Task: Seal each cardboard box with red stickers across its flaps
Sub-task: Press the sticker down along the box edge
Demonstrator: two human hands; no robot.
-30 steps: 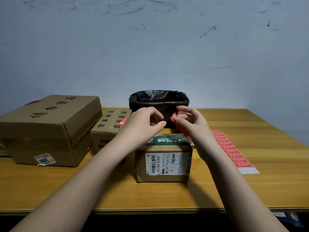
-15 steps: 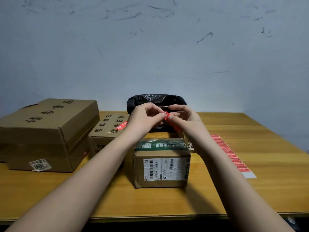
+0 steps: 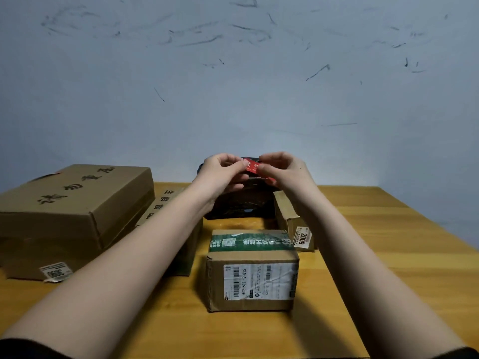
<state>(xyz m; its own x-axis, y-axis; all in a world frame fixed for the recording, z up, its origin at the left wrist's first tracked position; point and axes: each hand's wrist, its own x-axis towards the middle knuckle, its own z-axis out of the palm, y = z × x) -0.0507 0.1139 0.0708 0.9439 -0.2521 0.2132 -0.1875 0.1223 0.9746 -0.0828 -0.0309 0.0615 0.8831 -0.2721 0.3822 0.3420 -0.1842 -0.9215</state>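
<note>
Both hands are raised above the table's middle and pinch one red sticker (image 3: 252, 165) between them. My left hand (image 3: 223, 172) holds its left end, my right hand (image 3: 282, 169) its right end. Below and nearer to me stands a small cardboard box (image 3: 252, 270) with green tape on top and a white barcode label on its front. A large box (image 3: 75, 203) sits at the left, and a flatter box (image 3: 166, 203) beside it is mostly hidden by my left forearm. Another small box (image 3: 293, 218) lies behind my right forearm.
A bin with a black bag (image 3: 241, 203) stands behind the small box, under my hands. The wooden table (image 3: 388, 255) runs to the right, with bare surface there. A scuffed grey wall rises right behind the table.
Both hands rose and came together on the red sticker, which is now held higher, in front of the bin's top. The view tilted, so the sticker sheet at right is out of sight.
</note>
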